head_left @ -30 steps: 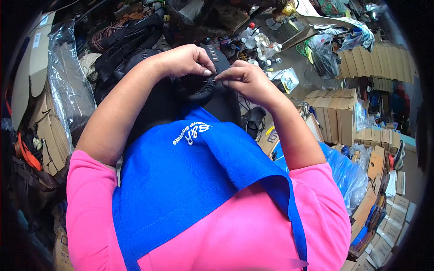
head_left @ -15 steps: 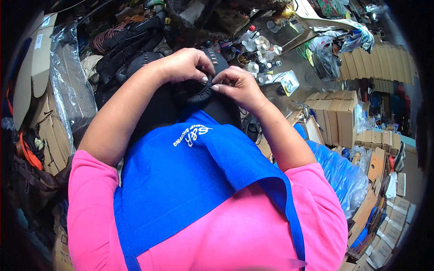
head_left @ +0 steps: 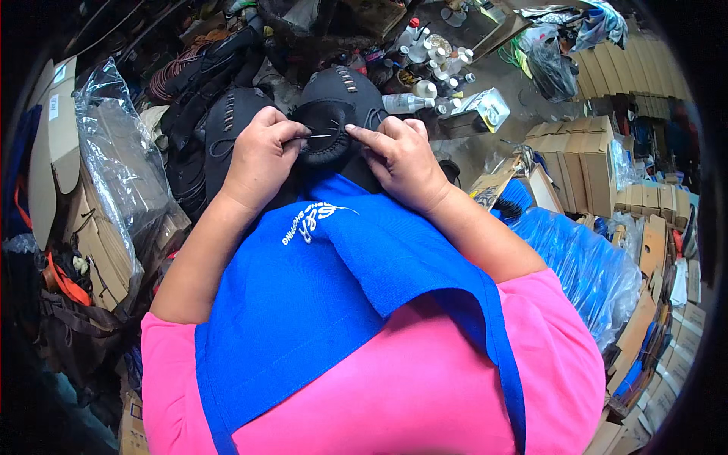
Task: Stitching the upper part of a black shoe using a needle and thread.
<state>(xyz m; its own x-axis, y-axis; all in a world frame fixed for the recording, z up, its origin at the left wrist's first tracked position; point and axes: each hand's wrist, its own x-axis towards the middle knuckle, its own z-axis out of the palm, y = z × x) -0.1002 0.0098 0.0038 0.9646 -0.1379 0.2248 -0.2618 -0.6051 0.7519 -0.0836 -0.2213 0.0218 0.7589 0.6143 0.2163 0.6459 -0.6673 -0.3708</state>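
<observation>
On my lap lies a rounded black piece (head_left: 327, 154) with a puckered, stitched rim, its exact kind unclear. My left hand (head_left: 265, 148) is closed, pinching a thin needle (head_left: 321, 136) between thumb and fingertip; the needle points right across the piece's hollow. At the piece's right rim, my right hand (head_left: 402, 155) grips the edge, index fingertip on the stitching and the other fingers curled. Thin dark thread ends stick up near that fingertip. My blue apron (head_left: 334, 265) reaches up close below the piece.
Several plastic bottles (head_left: 436, 61) stand on the floor beyond my right hand. Stacked cardboard (head_left: 572, 155) and a blue plastic-wrapped bundle (head_left: 572, 258) are at the right. Clear plastic sheeting (head_left: 117, 129) covers cardboard at the left, beside a heap of dark material (head_left: 182, 121).
My hands were together at the rim and have come apart, the left going left and down. The needle now shows in my left hand. The view has shifted slightly.
</observation>
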